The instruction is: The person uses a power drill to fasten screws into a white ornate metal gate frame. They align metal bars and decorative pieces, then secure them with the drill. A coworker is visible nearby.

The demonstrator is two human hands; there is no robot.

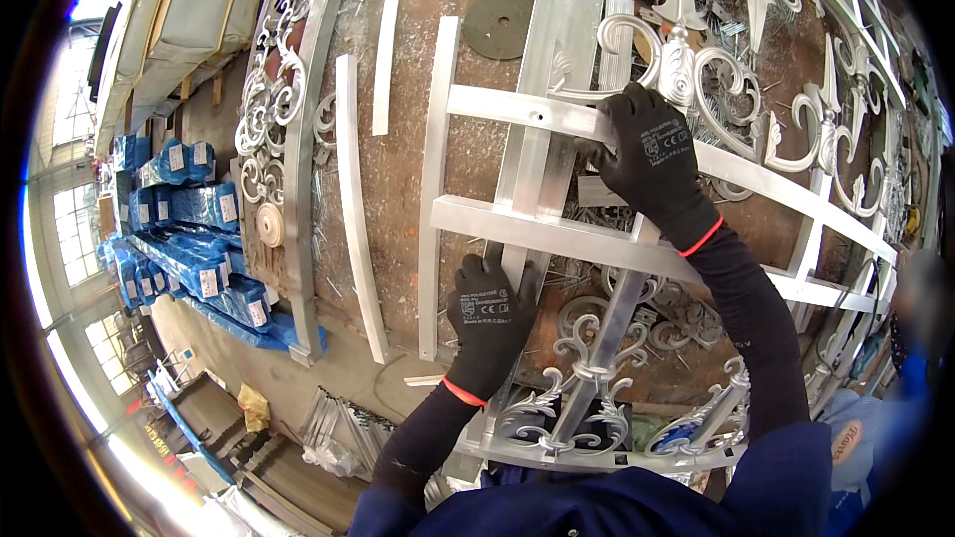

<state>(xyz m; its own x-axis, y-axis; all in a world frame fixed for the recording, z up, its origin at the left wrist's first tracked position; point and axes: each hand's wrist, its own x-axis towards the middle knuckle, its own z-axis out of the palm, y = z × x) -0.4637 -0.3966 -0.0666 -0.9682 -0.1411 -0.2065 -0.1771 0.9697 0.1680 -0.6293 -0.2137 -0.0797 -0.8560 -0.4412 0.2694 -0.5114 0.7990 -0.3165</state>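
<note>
My right hand (pixel 652 154), in a black glove, grips the upper crossbar (pixel 527 111) of a silver metal railing frame, thumb on the near side. My left hand (pixel 490 310), gloved alike, is closed around an upright silver bar (pixel 513 264), just below the lower crossbar (pixel 542 229); its fingertips are partly hidden. Both crossbars meet an upright end post (pixel 435 179) on the left. Cast silver scrollwork with a spear point (pixel 678 65) rises beyond my right hand. More scroll ornaments (pixel 595 375) sit on the frame close to my body.
Loose flat bars (pixel 358 209) lie left on the brown worktable (pixel 403 60), near a grinding disc (pixel 499 25). Scroll pieces (pixel 267 129) are heaped along its left edge. Blue-wrapped bundles (pixel 199 229) are stacked beyond. A person in blue (pixel 910 378) is at the far right.
</note>
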